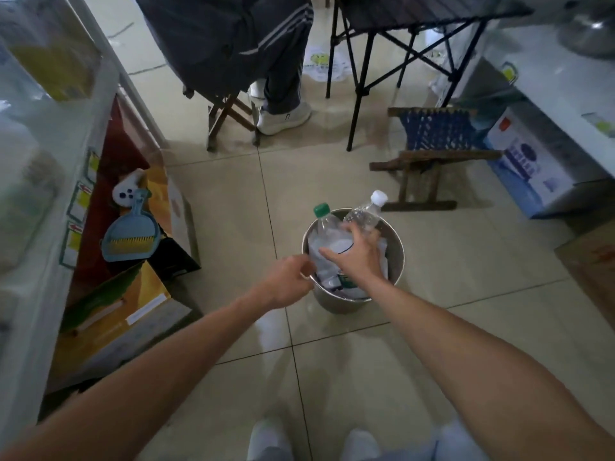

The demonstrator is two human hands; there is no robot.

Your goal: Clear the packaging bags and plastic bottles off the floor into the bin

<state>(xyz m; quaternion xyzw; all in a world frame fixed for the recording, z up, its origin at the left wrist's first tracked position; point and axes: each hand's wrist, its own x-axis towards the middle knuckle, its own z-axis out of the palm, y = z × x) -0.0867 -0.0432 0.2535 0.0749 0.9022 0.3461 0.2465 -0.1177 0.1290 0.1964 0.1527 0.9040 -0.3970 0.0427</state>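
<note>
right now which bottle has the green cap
The left bottle in the bin, standing nearer the left hand. The other bottle, beyond the right hand, has a white cap.

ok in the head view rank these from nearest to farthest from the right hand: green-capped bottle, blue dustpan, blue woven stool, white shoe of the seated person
From the right hand:
1. green-capped bottle, under its fingers in the bin
2. blue woven stool, up right
3. white shoe, straight ahead; close to the stool's rank
4. blue dustpan, far left

Blue plastic dustpan (130, 237) against cardboard boxes; wooden folding stool, blue woven seat (432, 151); black folding table (416, 15); white-and-blue carton (529, 164).
</note>
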